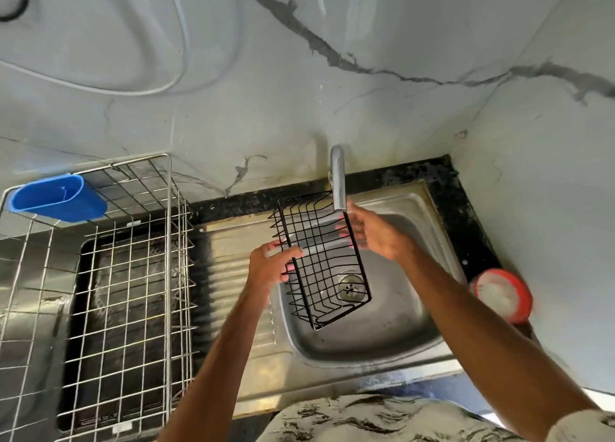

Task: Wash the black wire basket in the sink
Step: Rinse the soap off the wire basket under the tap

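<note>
The person is holding the basket (324,258) tilted above the sink (382,336), under the tap (337,178), left hand (269,266) curling fingers round one rim, right hand (371,233) laying close-set fingers on the other (grip too blurred to tell), and should be turning it slowly under water.

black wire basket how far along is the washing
Done: the black wire basket is up over the sink, below the tap. In hand: the left hand grips its left edge; the right hand, blurred, touches the right edge. Left: no running water or suds show, so the actual washing looks yet to start.
</note>
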